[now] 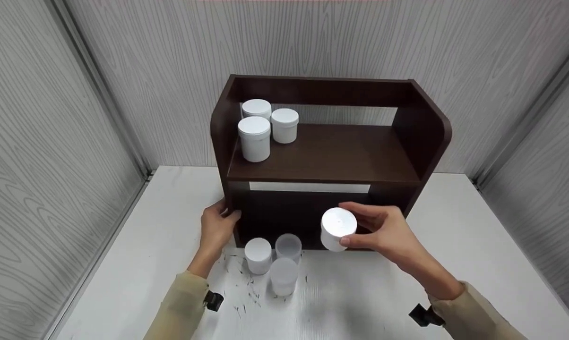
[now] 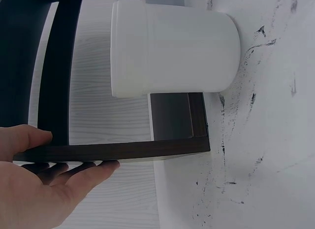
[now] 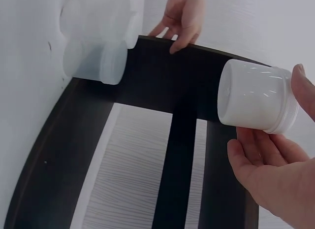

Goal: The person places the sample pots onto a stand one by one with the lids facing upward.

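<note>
In the head view my right hand (image 1: 388, 233) holds a white lidded jar (image 1: 337, 229) upright, pinched between thumb and fingers in front of the lower level of a dark brown shelf (image 1: 341, 148). The right wrist view shows the same jar (image 3: 253, 93) with my thumb at its lid and my fingers against its side. My left hand (image 1: 217, 229) grips the shelf's left side panel (image 2: 118, 150), thumb on one face and fingers on the other.
Three white jars stand at the left of the upper level, the nearest one (image 1: 254, 141) tallest. On the table (image 1: 360, 293), before the shelf's lower left, are a white jar (image 1: 258, 257) and two translucent ones, the nearer (image 1: 283, 278) in front. Wood-grain walls enclose three sides.
</note>
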Demonstrator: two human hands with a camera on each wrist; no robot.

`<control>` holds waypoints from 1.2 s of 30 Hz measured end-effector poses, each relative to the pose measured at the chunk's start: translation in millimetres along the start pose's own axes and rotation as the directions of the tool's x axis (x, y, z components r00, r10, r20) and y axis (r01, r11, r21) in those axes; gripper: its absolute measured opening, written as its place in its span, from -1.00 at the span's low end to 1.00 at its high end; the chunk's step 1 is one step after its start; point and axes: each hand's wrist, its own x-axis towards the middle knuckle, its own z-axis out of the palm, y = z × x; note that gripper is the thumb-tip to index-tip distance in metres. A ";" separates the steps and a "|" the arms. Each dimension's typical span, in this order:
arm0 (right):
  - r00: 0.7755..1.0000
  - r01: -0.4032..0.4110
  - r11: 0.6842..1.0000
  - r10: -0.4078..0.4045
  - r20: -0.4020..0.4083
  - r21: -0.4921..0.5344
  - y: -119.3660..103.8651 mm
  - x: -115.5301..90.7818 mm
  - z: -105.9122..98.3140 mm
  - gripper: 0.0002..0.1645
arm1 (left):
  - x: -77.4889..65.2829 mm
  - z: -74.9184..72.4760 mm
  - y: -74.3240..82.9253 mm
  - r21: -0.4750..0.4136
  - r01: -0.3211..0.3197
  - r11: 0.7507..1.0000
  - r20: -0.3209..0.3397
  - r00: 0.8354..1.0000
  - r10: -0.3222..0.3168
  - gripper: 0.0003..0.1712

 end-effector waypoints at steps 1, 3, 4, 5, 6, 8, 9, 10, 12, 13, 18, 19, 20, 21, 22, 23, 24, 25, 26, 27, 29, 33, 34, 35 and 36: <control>1.000 0.000 1.000 0.000 -0.002 0.003 -3.2 1.3 -0.1 -0.18 | 0.0 0.1 -0.1 -0.002 -0.002 1.000 0.002 1.000 0.002 -0.39; 1.000 -0.001 1.000 0.001 -0.012 0.011 -9.3 4.3 0.3 -0.18 | -0.5 -0.2 -0.5 -0.002 -0.001 1.000 0.006 1.000 0.001 -0.40; 1.000 0.000 1.000 0.001 -0.018 0.012 -12.2 5.9 0.5 -0.19 | -1.0 -0.5 -0.8 0.000 -0.001 1.000 0.010 1.000 0.001 -0.39; 1.000 0.003 1.000 -0.002 -0.023 0.011 -15.5 7.4 1.0 -0.19 | -1.4 -0.8 -0.9 0.000 0.000 1.000 0.014 1.000 0.000 -0.39; 1.000 0.004 1.000 -0.003 -0.029 0.010 -18.4 9.0 1.2 -0.19 | -2.0 -1.0 -0.9 -0.001 0.001 1.000 0.019 1.000 -0.001 -0.38; 0.999 0.007 1.000 -0.007 -0.038 0.000 -24.1 12.2 1.5 -0.19 | -2.8 -1.4 -0.9 -0.004 0.006 1.000 0.025 1.000 -0.006 -0.37; 0.999 0.009 1.000 -0.010 -0.043 -0.007 -26.9 13.8 1.4 -0.19 | -3.2 -1.5 -0.8 -0.004 0.006 1.000 0.028 1.000 -0.006 -0.37; 0.999 0.012 1.000 -0.013 -0.045 -0.012 -29.6 15.8 1.3 -0.20 | -3.4 -1.5 -0.9 -0.005 0.005 1.000 0.028 1.000 -0.005 -0.36; 0.999 0.014 1.000 -0.015 -0.049 -0.018 -34.7 20.1 0.8 -0.20 | -3.4 -1.4 -0.9 -0.005 0.007 1.000 0.025 1.000 -0.006 -0.36; 0.999 0.018 1.000 -0.019 -0.051 -0.020 -37.7 22.4 0.8 -0.21 | -3.2 -1.4 -1.1 -0.006 0.006 1.000 0.023 1.000 -0.006 -0.36; 0.998 0.027 0.999 -0.028 -0.064 -0.021 -49.8 35.4 -0.6 -0.23 | -1.9 -1.5 -2.4 -0.011 0.000 1.000 0.018 1.000 0.001 -0.37; 0.997 0.029 0.999 -0.031 -0.067 -0.021 -52.0 38.3 -0.9 -0.23 | -1.9 -1.5 -2.2 -0.011 -0.002 1.000 0.017 1.000 0.002 -0.37; 0.997 0.030 0.999 -0.032 -0.072 -0.022 -53.7 41.1 -1.4 -0.23 | -1.7 -1.4 -2.4 -0.011 -0.002 1.000 0.016 1.000 0.003 -0.37; 0.997 0.031 0.999 -0.033 -0.076 -0.024 -55.8 43.9 -1.7 -0.24 | -1.6 -1.3 -2.3 -0.013 -0.002 1.000 0.014 1.000 0.003 -0.38; 0.996 0.032 0.999 -0.034 -0.079 -0.024 -57.8 46.8 -2.0 -0.25 | -1.4 -1.2 -2.5 -0.013 -0.002 1.000 0.014 1.000 0.003 -0.38; 0.996 0.034 0.999 -0.035 -0.081 -0.023 -59.7 49.6 -2.3 -0.25 | -1.4 -1.1 -2.3 -0.009 -0.003 1.000 0.012 1.000 0.003 -0.39; 0.996 0.033 0.999 -0.034 -0.080 -0.023 -61.5 52.3 -2.6 -0.25 | -1.1 -1.0 -2.3 -0.006 -0.004 1.000 0.010 1.000 0.004 -0.39; 0.996 0.030 0.999 -0.032 -0.081 -0.022 -63.3 55.0 -2.7 -0.26 | -0.9 -0.9 -2.2 -0.004 -0.004 1.000 0.007 1.000 0.004 -0.39; 0.996 0.029 0.999 -0.030 -0.081 -0.019 -64.8 57.8 -2.8 -0.26 | -0.6 -0.9 -2.3 -0.003 -0.003 1.000 0.006 1.000 0.003 -0.39; 0.996 0.026 1.000 -0.027 -0.080 -0.013 -66.4 60.5 -2.6 -0.26 | -0.6 -0.9 -2.2 -0.001 -0.005 1.000 0.004 1.000 0.005 -0.40; 0.996 0.022 1.000 -0.022 -0.081 -0.001 -69.1 65.7 -2.1 -0.25 | -0.6 -1.0 -1.5 0.004 -0.006 1.000 0.000 1.000 0.006 -0.40; 0.997 0.025 0.999 -0.023 -0.079 0.026 -72.3 76.4 -0.7 -0.26 | -0.7 -1.3 -0.8 0.003 -0.010 1.000 0.002 1.000 0.010 -0.40; 0.997 0.028 0.999 -0.026 -0.077 0.031 -72.6 79.0 -0.5 -0.27 | -0.7 -1.3 -0.6 0.003 -0.011 1.000 0.007 1.000 0.011 -0.39; 0.997 0.032 0.999 -0.029 -0.073 0.036 -72.7 81.9 -0.3 -0.28 | -0.6 -1.3 -0.5 0.004 -0.011 1.000 0.011 1.000 0.011 -0.39; 0.997 0.035 0.999 -0.032 -0.070 0.042 -72.7 84.7 -0.1 -0.29 | -0.5 -1.3 -0.7 0.002 -0.012 1.000 0.016 1.000 0.012 -0.39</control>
